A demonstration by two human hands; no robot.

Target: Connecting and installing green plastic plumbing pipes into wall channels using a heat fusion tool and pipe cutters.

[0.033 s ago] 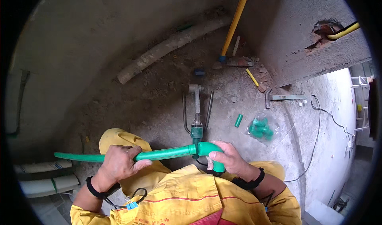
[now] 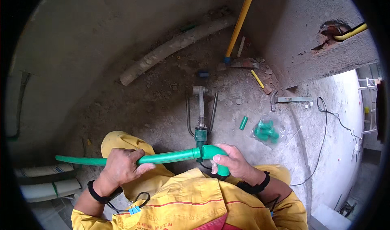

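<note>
Dim floor (image 2: 136, 108) leftward, seemingly free — green tool (image 2: 200, 134) ahead, bag (image 2: 266, 131) rightward.

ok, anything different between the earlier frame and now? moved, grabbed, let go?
Nothing visibly changed: nothing moved, and nothing was picked up or let go. The left hand still grips the green pipe and the right hand the green elbow. The hammer and the bag of green fittings lie where they were.

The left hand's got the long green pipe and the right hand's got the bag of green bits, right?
Not quite: in the head view, the right hand holds the green elbow, not the bag lying on the floor. The left hand does hold the long green pipe.
</note>
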